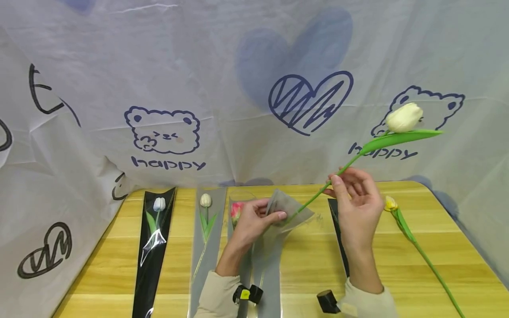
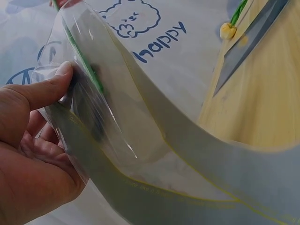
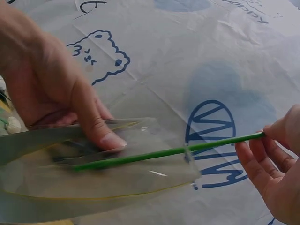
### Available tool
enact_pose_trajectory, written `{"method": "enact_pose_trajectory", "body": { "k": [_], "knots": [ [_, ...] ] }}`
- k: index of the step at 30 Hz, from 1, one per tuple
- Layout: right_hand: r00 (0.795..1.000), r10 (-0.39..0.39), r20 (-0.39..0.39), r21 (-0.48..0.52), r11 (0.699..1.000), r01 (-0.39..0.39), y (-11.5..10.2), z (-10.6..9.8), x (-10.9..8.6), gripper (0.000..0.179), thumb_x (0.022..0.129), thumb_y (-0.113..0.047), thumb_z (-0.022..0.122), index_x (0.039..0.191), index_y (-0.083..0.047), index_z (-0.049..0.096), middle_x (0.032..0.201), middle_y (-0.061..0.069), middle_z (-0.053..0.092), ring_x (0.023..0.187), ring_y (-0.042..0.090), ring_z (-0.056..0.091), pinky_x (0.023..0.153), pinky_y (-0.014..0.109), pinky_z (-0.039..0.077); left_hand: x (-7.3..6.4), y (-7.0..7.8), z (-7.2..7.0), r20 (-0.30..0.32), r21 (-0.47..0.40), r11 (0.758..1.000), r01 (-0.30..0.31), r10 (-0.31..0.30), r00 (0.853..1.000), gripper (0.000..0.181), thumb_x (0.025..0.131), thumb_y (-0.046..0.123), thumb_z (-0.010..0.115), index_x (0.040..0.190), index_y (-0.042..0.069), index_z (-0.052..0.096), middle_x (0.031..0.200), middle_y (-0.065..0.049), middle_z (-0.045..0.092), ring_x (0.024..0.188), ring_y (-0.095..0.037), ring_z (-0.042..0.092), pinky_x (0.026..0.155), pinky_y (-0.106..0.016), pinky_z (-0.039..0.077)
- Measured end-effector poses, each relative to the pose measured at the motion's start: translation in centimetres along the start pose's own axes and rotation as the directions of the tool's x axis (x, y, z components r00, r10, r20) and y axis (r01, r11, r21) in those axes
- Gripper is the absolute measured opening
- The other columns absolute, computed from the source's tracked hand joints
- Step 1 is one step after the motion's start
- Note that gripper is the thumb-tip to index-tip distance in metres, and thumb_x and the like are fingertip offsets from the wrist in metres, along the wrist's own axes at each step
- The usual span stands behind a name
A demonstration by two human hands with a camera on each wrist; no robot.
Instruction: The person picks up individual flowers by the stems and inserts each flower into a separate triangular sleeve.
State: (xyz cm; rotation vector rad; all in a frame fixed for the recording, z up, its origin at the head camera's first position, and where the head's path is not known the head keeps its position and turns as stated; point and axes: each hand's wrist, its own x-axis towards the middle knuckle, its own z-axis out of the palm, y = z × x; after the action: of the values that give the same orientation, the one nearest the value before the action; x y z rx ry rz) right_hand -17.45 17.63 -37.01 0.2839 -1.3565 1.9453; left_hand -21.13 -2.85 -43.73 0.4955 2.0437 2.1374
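Well to the left of the hands, we see a black sleeve [image 1: 144,265] with a pale tulip [image 1: 159,204] in it, then a grey sleeve [image 1: 210,260] with a cream tulip [image 1: 205,200], and, partly hidden behind the left hand [image 1: 254,223], a pink tulip [image 1: 236,209]. That left hand reaches inward, its thumb in front and its fingers curled behind, pinching a clear-and-grey wrapper [image 1: 292,205] whose long tail hangs below the hand. Between the two hands, which are apart from each other, runs the stem of a white tulip [image 1: 367,146]; we see its cut end through the wrapper's clear film, just beside the left thumb. The stem's long axis climbs from there up and to the right, so the bloom points away beyond the right hand [image 1: 358,207], and the leaf tip points right. The right hand is raised, palm turned inward, thumb and fingertips clamped on the stem. A dark strip [image 1: 340,234] shows behind its wrist, and a yellow tulip [image 1: 405,227] lies to its right. Bare table [image 1: 306,274] gives room between the forearms; its far edge runs behind both hands, and its right edge slants past the yellow tulip.
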Motion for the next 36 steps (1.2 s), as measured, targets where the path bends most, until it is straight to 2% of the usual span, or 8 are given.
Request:
{"method": "enact_pose_trajectory", "body": {
  "k": [7, 11, 16, 21, 23, 27, 36],
  "knots": [
    [0.993, 0.049, 0.103, -0.05, 0.998, -0.044, 0.6, 0.3, -0.4, 0.02, 0.09, 0.013, 0.07, 0.108, 0.018, 0.061, 0.097, 0.019, 0.069, 0.087, 0.026, 0.07, 0.071, 0.032, 0.06, 0.0, 0.3, 0.3, 0.027, 0.001, 1.0, -0.001, 0.001, 1.0, 0.022, 0.089, -0.001, 0.077, 0.108, -0.011, 0.071, 0.088, -0.015, 0.076, 0.076, -0.011, 0.069, 0.066, -0.024, 0.053],
    [0.985, 0.096, 0.143, -0.112, 0.99, -0.08, 0.7, 0.5, -0.5, 0.019, 0.09, 0.013, 0.071, 0.107, 0.016, 0.063, 0.098, 0.019, 0.069, 0.089, 0.024, 0.071, 0.074, 0.033, 0.06, 0.0, 0.5, 0.5, 0.037, -0.013, 1.0, -0.002, 0.003, 0.999, 0.021, 0.091, 0.001, 0.077, 0.109, -0.009, 0.071, 0.088, -0.011, 0.076, 0.077, -0.012, 0.069, 0.067, -0.025, 0.053],
    [0.966, 0.179, 0.187, -0.253, 0.959, -0.129, 0.7, 0.6, -0.7, 0.016, 0.089, 0.01, 0.074, 0.105, 0.009, 0.07, 0.1, 0.02, 0.071, 0.094, 0.022, 0.072, 0.08, 0.03, 0.059, 0.0, 0.7, 0.5, 0.046, -0.052, 0.999, 0.0, 0.002, 0.999, 0.017, 0.093, 0.002, 0.074, 0.105, -0.008, 0.069, 0.087, -0.005, 0.074, 0.078, -0.013, 0.068, 0.069, -0.025, 0.053],
    [0.937, 0.235, 0.257, -0.376, 0.918, -0.127, 0.9, 0.5, -0.8, 0.016, 0.09, 0.006, 0.075, 0.104, 0.006, 0.07, 0.102, 0.019, 0.072, 0.096, 0.017, 0.07, 0.082, 0.025, 0.057, -0.1, 1.3, 0.6, 0.043, -0.089, 0.996, 0.006, -0.002, 0.999, 0.025, 0.095, 0.003, 0.071, 0.116, -0.011, 0.068, 0.096, -0.01, 0.076, 0.085, -0.013, 0.07, 0.074, -0.026, 0.055],
    [0.924, 0.259, 0.28, -0.399, 0.907, -0.133, 1.0, 0.5, -0.9, 0.016, 0.09, 0.005, 0.076, 0.105, 0.006, 0.07, 0.104, 0.018, 0.072, 0.097, 0.016, 0.069, 0.082, 0.024, 0.057, -0.2, 1.4, 0.6, 0.047, -0.089, 0.996, 0.004, 0.0, 0.999, 0.028, 0.095, 0.003, 0.071, 0.12, -0.009, 0.068, 0.099, -0.011, 0.076, 0.087, -0.014, 0.071, 0.076, -0.026, 0.055],
    [0.905, 0.293, 0.308, -0.425, 0.894, -0.145, 1.0, 0.3, -1.2, 0.018, 0.089, 0.004, 0.076, 0.106, 0.005, 0.07, 0.105, 0.016, 0.071, 0.1, 0.016, 0.067, 0.08, 0.024, 0.057, -0.5, 1.4, 0.6, 0.061, -0.064, 0.998, -0.011, 0.014, 0.998, 0.026, 0.094, 0.003, 0.073, 0.118, -0.006, 0.069, 0.098, -0.008, 0.076, 0.086, -0.015, 0.07, 0.075, -0.028, 0.055],
    [0.884, 0.317, 0.343, -0.469, 0.873, -0.131, 0.8, 0.4, -1.3, 0.013, 0.093, -0.002, 0.074, 0.106, 0.002, 0.072, 0.108, 0.012, 0.071, 0.103, 0.019, 0.066, 0.081, 0.023, 0.057, -0.6, 1.5, 0.9, 0.061, -0.074, 0.997, -0.03, 0.035, 0.998, 0.031, 0.093, 0.003, 0.074, 0.122, -0.005, 0.069, 0.098, -0.006, 0.075, 0.086, -0.015, 0.069, 0.076, -0.028, 0.055]
  ]
}}
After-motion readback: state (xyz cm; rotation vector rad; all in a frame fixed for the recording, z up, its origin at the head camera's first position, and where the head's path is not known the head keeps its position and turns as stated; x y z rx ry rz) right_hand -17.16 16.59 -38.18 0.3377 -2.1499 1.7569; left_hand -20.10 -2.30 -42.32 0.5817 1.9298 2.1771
